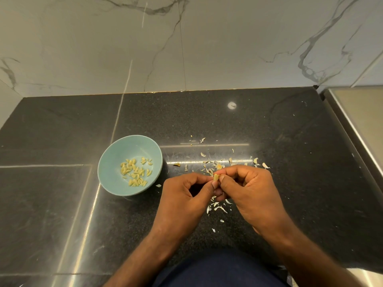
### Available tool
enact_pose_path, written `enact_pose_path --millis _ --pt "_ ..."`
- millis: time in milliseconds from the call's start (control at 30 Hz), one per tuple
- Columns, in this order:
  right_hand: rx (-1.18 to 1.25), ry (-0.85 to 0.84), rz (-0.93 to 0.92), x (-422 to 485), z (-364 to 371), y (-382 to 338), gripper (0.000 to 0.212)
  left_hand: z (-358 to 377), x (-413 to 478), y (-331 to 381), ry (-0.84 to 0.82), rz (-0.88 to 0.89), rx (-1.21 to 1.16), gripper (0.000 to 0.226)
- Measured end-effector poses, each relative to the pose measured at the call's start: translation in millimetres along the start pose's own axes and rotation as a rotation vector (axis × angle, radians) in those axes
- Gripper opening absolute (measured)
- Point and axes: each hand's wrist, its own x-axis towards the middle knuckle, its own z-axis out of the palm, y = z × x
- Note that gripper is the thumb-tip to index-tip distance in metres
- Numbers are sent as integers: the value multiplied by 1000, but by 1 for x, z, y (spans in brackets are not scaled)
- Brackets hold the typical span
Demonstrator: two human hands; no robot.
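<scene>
wall [228,48]: pale marble with grey veins, standing behind the work.
bench [62,204]: black speckled stone, glossy, carrying everything.
steel surface [362,112]: at the far right edge, just beside the bench; what it belongs to is cut off.
left hand [182,197]: fingers curled, thumb and forefinger pinching one end of the seed.
right hand [250,191]: fingers [234,170] curled, thumb and forefinger pinching the same seed from the other side; the two hands touch at the tips.
bowl [122,148]: pale blue, left of the hands, near but not touching them.
kernels [135,171]: a loose heap of pale shelled ones in the bowl's bottom.
husks [216,207]: thin whitish scraps scattered on the bench under and beyond the hands.
seed [216,177]: yellowish, held above the bench between both hands' tips, right of the bowl.
step in hand: likely splitting the shell off this seed.
next move: a small, careful pull apart so the kernel comes free whole, then a short carry left to drop it in the bowl and let the husk fall.
</scene>
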Motion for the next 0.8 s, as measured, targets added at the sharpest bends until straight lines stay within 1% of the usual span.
enact_pose_path --millis 167,233,300,367,400,433,500,533,567,600,700,733,800 --pt "15 4 23 2 -1 -1 13 0 1 -3 3 -2 6 11" --pt "26 16 47 3 -4 0 13 0 3 -4 18 -28 -46 9" --pt "92 37 50 3 -6 1 18 -2 5 -4 34 -68 -136 12" --pt "132 60 30 1 -10 0 25 -3 6 -6 36 -85 -173 17" --pt "101 65 16 2 -11 1 29 -3 7 -7 32 -90 -175 16" --pt "16 65 -6 3 -12 2 27 -3 7 -7 26 -95 -173 14" --pt "-237 3 -11 6 -15 4 10 -2 7 -9 9 -104 -169 13" --pt "-334 -36 11 7 -15 7 29 -2 7 -9 -5 -106 -167 13" --pt "-349 -56 10 8 -15 6 43 -2 7 -10 -24 -104 -163 13" --pt "-330 -60 0 7 -16 4 45 -2 7 -10 -45 -101 -164 14" --pt "-172 -112 -44 4 -14 -4 27 -5 6 -9 -114 -97 -177 20" --pt "-141 -139 -44 3 -14 -6 25 -5 6 -9 -138 -94 -178 21" --pt "-143 -164 -59 4 -13 -4 20 -6 5 -7 -172 -90 -190 23"
